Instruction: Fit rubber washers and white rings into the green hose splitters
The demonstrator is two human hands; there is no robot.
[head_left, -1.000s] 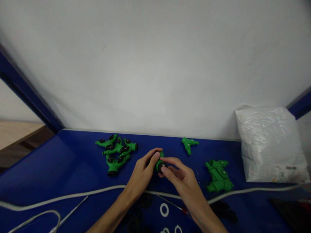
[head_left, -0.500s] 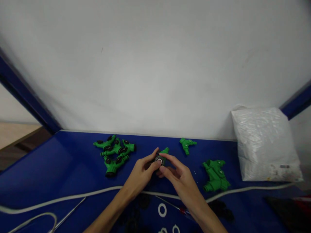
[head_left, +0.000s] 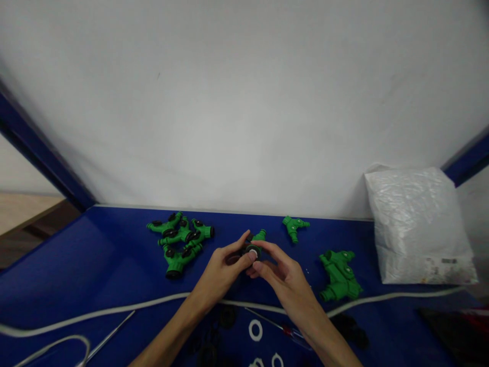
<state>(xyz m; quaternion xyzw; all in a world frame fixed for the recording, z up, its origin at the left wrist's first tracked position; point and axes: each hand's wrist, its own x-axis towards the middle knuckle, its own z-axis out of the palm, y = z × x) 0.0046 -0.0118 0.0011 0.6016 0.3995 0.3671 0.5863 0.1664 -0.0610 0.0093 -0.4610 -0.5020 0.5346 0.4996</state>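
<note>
A green Y-shaped hose splitter (head_left: 260,235) with a black collar is held between both hands near the middle of the table. My left hand (head_left: 225,262) is closed around its left side, the thumb pressing on a white ring (head_left: 253,253) in the collar's mouth. From the right, my right hand (head_left: 278,267) grips the collar with thumb and fingers. Much of the splitter is hidden by the fingers. Several green splitters with black knobs (head_left: 178,260) lie to the left. A bare green splitter (head_left: 295,228) rests beyond my right hand, and more green splitters (head_left: 340,278) are stacked farther right.
White rings (head_left: 255,330), dark round parts (head_left: 227,317) and a screwdriver (head_left: 292,334) lie in front, near my forearms. A white cable (head_left: 153,304) crosses the blue table (head_left: 114,255). At the right stands a plastic-wrapped package (head_left: 420,224); a thin metal rod (head_left: 110,335) lies left.
The held splitter's collar has tilted slightly, and my left thumb now covers more of its mouth. Both hands stay in nearly the same place.
</note>
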